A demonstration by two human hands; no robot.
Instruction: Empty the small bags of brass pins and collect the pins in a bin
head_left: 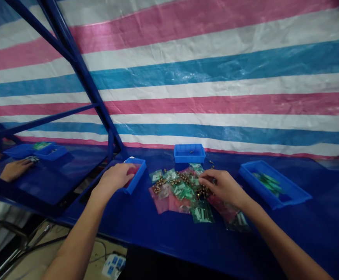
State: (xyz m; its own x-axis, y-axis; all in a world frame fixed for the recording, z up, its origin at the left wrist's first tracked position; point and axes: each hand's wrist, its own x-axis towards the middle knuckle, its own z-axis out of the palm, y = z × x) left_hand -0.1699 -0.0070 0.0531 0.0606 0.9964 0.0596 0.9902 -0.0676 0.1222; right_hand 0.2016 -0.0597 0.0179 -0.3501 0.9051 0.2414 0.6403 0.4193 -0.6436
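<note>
The left hand reaches into a blue box, and the right hand is over shiny gold bits and little bags on the table. I cannot tell if the fingers hold anything.

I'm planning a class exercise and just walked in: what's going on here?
A person works at a blue table. The left hand reaches into the left blue bin; whether it grips anything is unclear. The right hand is at the right side of a pile of green and pink packets and small brass-coloured parts. The right blue bin holds green items; another bin stands behind the pile. Further left is a co-worker's hand.
</note>
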